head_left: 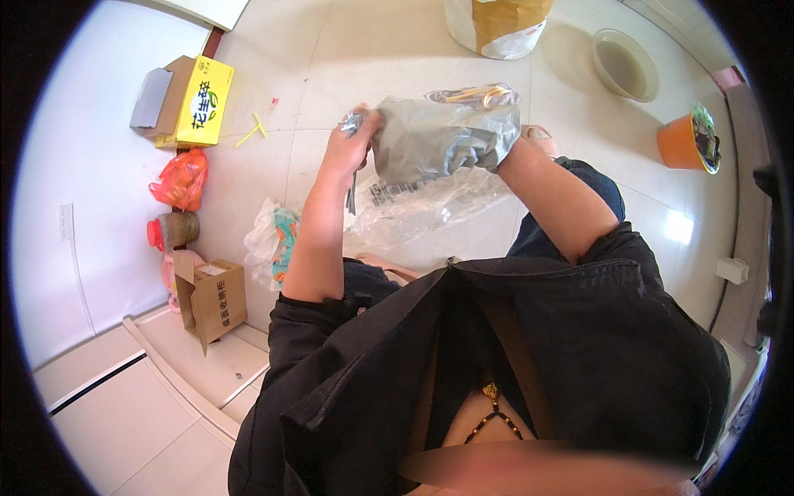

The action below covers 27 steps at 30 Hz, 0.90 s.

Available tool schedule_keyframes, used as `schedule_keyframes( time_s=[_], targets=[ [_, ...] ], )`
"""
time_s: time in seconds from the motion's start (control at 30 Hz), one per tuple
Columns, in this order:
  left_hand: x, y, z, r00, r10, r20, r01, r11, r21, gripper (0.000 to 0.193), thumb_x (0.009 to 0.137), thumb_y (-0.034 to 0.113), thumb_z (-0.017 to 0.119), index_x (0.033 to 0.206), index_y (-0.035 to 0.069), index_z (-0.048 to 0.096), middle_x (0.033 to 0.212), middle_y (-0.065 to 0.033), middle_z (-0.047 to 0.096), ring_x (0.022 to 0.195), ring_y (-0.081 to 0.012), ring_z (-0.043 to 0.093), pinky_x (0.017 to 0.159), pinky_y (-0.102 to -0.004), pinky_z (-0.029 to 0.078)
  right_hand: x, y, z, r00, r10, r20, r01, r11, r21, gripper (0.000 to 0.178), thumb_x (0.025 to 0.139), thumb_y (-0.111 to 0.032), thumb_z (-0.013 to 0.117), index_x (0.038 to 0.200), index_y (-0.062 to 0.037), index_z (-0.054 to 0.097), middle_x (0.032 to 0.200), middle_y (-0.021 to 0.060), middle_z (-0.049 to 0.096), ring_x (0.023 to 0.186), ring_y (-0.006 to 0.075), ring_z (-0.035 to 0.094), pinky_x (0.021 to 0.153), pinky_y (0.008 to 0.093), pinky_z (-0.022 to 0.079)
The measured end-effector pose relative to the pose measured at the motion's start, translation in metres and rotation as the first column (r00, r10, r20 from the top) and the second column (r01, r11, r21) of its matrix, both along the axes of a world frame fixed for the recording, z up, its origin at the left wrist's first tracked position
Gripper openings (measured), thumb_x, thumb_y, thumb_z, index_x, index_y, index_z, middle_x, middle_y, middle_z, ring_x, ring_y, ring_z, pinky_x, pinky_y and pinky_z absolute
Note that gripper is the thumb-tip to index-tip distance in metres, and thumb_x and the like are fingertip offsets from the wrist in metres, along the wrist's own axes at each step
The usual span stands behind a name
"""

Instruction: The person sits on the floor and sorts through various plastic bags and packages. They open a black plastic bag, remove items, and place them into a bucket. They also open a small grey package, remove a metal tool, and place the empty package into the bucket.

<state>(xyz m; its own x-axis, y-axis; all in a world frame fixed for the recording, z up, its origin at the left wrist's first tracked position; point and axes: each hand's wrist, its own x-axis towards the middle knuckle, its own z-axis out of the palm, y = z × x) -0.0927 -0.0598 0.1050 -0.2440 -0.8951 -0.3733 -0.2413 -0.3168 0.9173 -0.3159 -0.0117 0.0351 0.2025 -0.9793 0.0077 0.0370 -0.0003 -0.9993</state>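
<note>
A grey plastic bag [422, 140] is held up in front of me, over the floor. My left hand [351, 145] is closed on its left edge, with a bit of crumpled silvery-grey material showing at the fingers. A thin dark strip [351, 197] hangs below that hand; what it belongs to is unclear. At the bag's right end my right wrist disappears behind or into the grey plastic, so the fingers of my right hand are hidden. Along the bag's far edge shows a clear wrapper [475, 96] with thin brownish sticks in it. Crumpled clear plastic [430, 207] lies below, near my feet.
Along the left wall stand a yellow carton [198, 103], a red bag [182, 180], a red-lidded jar [175, 231] and an open cardboard box [217, 302]. A round tub [500, 29], a basin [624, 66] and an orange bucket [682, 145] stand at far right.
</note>
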Motion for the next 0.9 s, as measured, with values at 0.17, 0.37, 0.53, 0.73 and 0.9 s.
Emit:
schedule_keyframes(
  time_s=[0.17, 0.37, 0.53, 0.73, 0.9],
  targets=[
    [0.012, -0.007, -0.003, 0.984, 0.085, 0.155, -0.064, 0.988, -0.137, 0.022, 0.08, 0.025, 0.067, 0.073, 0.004, 0.061, 0.065, 0.0018, 0.054, 0.057, -0.0068, 0.044, 0.049, -0.0264, 0.035, -0.011, -0.002, 0.015, 0.975, 0.125, 0.182, -0.129, 0.992, 0.007, 0.034, 0.089, -0.021, 0.053, 0.117, -0.0016, 0.055, 0.109, 0.0112, 0.063, 0.1, 0.0227, 0.061, 0.091, 0.035, 0.047],
    [0.049, -0.032, 0.014, 0.909, 0.417, 0.023, -0.394, 0.874, -0.284, 0.011, 0.071, 0.013, 0.061, 0.068, 0.004, 0.056, 0.065, 0.001, 0.052, 0.061, -0.0094, 0.046, 0.054, -0.0277, 0.037, -0.015, -0.006, 0.053, 0.664, -0.032, 0.747, -0.349, 0.87, 0.347, 0.031, 0.091, -0.02, 0.052, 0.112, 0.0014, 0.057, 0.104, 0.0102, 0.065, 0.089, 0.0173, 0.065, 0.079, 0.0314, 0.054],
    [0.056, -0.035, 0.01, 0.873, 0.484, -0.057, -0.48, 0.835, -0.27, 0.012, 0.069, 0.013, 0.064, 0.074, 0.004, 0.058, 0.071, -0.0017, 0.053, 0.065, -0.0128, 0.049, 0.06, -0.0293, 0.04, -0.004, 0.001, 0.081, 0.714, -0.294, 0.635, -0.016, 0.9, 0.435, 0.026, 0.089, -0.013, 0.05, 0.11, 0.0019, 0.056, 0.097, 0.0093, 0.065, 0.083, 0.0169, 0.064, 0.076, 0.0296, 0.053],
    [0.061, -0.04, 0.012, 0.829, 0.556, -0.061, -0.549, 0.788, -0.279, 0.012, 0.071, 0.014, 0.061, 0.075, 0.004, 0.057, 0.072, -0.0022, 0.053, 0.067, -0.0137, 0.05, 0.061, -0.0302, 0.041, -0.013, 0.004, 0.097, 0.814, -0.15, 0.562, 0.002, 0.967, 0.256, 0.027, 0.085, -0.009, 0.059, 0.11, 0.002, 0.055, 0.094, 0.0064, 0.063, 0.078, 0.0131, 0.062, 0.071, 0.0277, 0.052],
    [0.062, -0.034, 0.013, 0.841, 0.493, -0.222, -0.503, 0.864, 0.013, 0.016, 0.075, 0.019, 0.058, 0.083, 0.005, 0.057, 0.078, -0.0054, 0.058, 0.07, -0.018, 0.056, 0.063, -0.0321, 0.045, -0.029, -0.002, 0.093, 0.59, -0.145, 0.794, -0.162, 0.943, 0.292, 0.019, 0.087, -0.016, 0.061, 0.101, -0.0029, 0.06, 0.093, 0.0067, 0.065, 0.073, 0.0137, 0.065, 0.068, 0.0278, 0.054]
  ],
)
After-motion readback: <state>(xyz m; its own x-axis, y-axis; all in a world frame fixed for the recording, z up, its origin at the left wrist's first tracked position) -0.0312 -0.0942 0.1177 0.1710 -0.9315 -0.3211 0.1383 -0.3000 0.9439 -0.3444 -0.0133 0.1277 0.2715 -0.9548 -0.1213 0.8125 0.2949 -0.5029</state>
